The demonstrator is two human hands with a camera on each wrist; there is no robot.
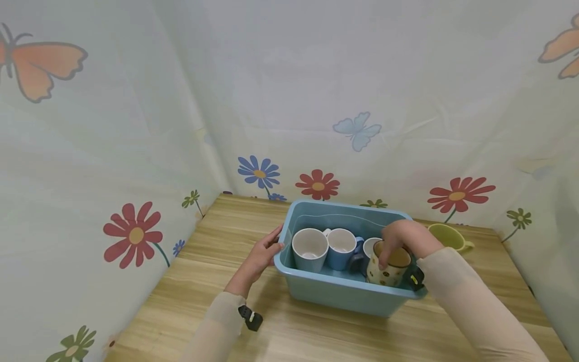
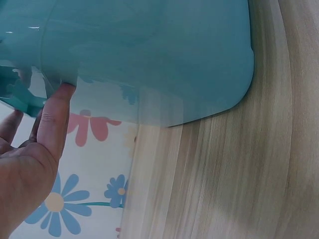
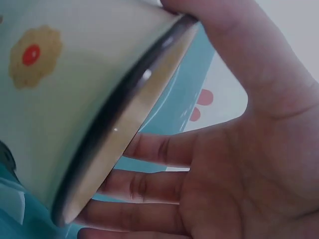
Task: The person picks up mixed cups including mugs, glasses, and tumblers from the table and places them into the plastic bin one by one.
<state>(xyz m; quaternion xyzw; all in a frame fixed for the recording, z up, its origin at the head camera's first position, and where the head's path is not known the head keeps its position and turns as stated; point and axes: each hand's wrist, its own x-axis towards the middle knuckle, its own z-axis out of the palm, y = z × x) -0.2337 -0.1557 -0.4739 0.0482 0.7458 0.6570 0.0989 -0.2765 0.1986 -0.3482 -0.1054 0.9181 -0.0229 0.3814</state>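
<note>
A light-blue plastic bin (image 1: pixel 334 295) stands on the wooden table with several mugs in it. My left hand (image 1: pixel 259 255) holds the bin's left end at the rim; the left wrist view shows the fingers (image 2: pixel 52 117) there. At the bin's right end, my right hand (image 1: pixel 409 237) grips a cream mug with a flower-like pattern (image 1: pixel 379 274) by its dark rim. Left of that mug are a white-lined mug (image 1: pixel 370 246), partly hidden, a blue mug (image 1: pixel 338 259) and a larger pale mug (image 1: pixel 307 251).
Outside the bin, a yellow-green mug (image 1: pixel 447 236) lies behind the right forearm, partly covered by it. A white curtain (image 1: pixel 289 100) printed with flowers and butterflies encloses the back and sides of the wooden table (image 1: pixel 226 221).
</note>
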